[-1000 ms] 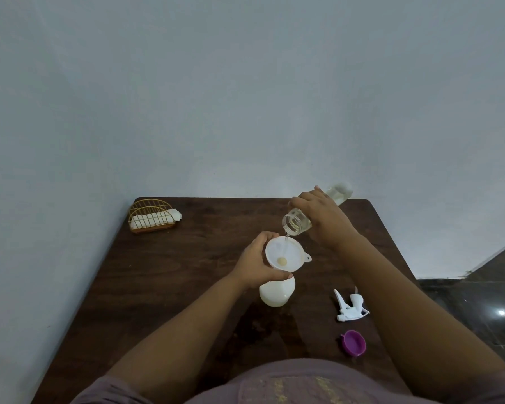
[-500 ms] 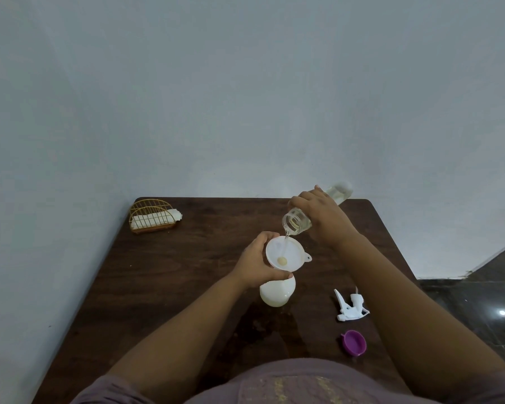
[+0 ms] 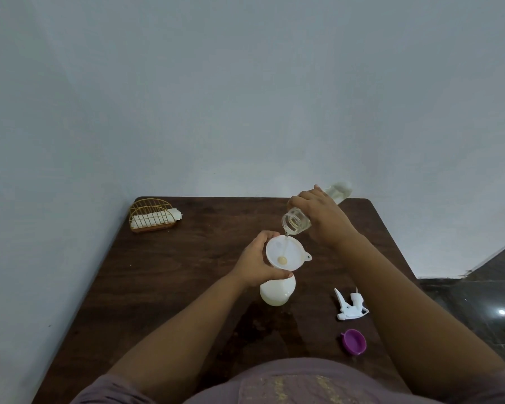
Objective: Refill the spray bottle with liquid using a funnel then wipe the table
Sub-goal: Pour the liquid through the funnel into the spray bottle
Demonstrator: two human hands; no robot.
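Pale blue-grey walls meet behind a dark wooden table set in the corner. At its far left a gold wire rack holds white folded cloths. Toward the middle, the left hand curls round the white funnel, fingers on the far rim and thumb on the near rim, keeping it seated in the neck of the white spray bottle, which stands upright on the table. A thin stream of clear liquid falls into the funnel bowl from the mouth of a clear bottle, tilted down and gripped round its body by the right hand. Farther right, a white spray head lies on the table, apart from the bottle, and a purple cap sits just nearer the person. Dark tiled floor shows past the table's right edge.
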